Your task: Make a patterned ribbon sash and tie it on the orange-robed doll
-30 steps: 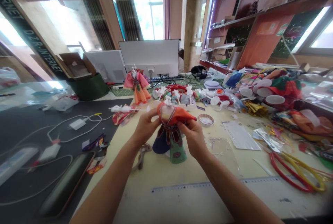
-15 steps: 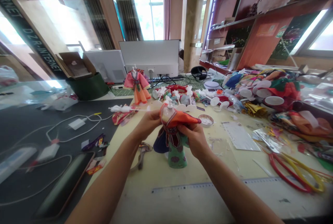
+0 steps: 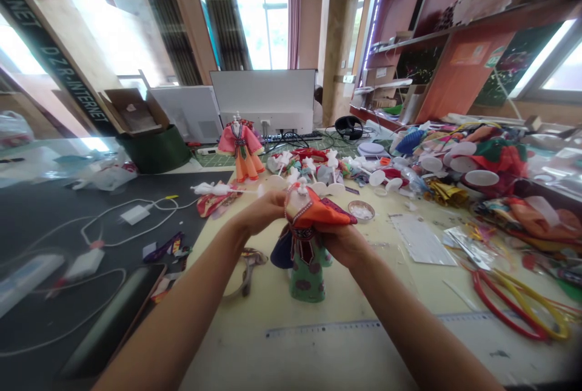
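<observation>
A small costumed doll (image 3: 308, 276) stands upright at the middle of the table, in a green patterned skirt, a dark belt and an orange top. My left hand (image 3: 266, 209) is closed at the doll's shoulder, its fingertips hidden behind the top. On the other side, my right hand (image 3: 341, 242) grips the orange sleeve (image 3: 325, 212) from below, and the sleeve spreads over its fingers. A dark blue sleeve (image 3: 282, 251) hangs on the doll's left-hand side in view. Behind it stands another doll (image 3: 240, 145) in pink and orange.
White doll forms (image 3: 309, 165) and cloth pieces crowd the back. A small dish (image 3: 361, 210) stands to the right of the doll, with scissors (image 3: 509, 306) farther right. A ruler (image 3: 322, 328) lies in front; a phone (image 3: 113, 324) and cables are at left.
My right hand has shifted under the orange sleeve, which now lies wider and flatter. The doll has tilted slightly, its top moving a little right and down.
</observation>
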A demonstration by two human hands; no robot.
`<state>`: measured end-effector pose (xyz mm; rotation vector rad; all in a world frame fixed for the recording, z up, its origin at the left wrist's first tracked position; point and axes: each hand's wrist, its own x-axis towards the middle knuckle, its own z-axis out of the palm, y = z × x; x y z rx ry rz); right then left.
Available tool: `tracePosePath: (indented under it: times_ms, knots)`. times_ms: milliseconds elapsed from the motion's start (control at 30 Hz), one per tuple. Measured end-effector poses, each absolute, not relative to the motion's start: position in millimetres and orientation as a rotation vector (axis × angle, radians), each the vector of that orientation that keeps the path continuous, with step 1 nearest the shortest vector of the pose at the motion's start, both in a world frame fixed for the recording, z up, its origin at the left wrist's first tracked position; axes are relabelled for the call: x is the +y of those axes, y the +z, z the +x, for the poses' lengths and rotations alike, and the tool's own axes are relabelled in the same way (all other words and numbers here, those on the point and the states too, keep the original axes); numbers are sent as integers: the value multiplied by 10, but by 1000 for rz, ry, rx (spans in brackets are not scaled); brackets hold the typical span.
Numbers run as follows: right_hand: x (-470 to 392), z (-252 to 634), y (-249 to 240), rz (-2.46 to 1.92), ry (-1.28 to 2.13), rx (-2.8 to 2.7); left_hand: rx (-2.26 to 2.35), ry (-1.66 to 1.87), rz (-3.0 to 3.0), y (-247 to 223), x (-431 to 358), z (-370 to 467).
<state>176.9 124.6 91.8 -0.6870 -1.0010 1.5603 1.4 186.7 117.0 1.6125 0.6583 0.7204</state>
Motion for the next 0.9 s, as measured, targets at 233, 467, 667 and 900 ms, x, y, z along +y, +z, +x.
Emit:
tracePosePath:
  times_ms: [233,467,667,900]
  knots:
    - [1273,1751,857,-684,1555,-985,653,694,1612,1190,1914,9]
    - [1285,1746,829,-701,1510,-966,650,743,1608,1213,1861,38]
    - [1275,1727,824,-702,1489,-950,639,773,1590,1197,1803,72]
    - [1287,1757,863,-700,1495,-978,623,745,1602,1160,1854,95]
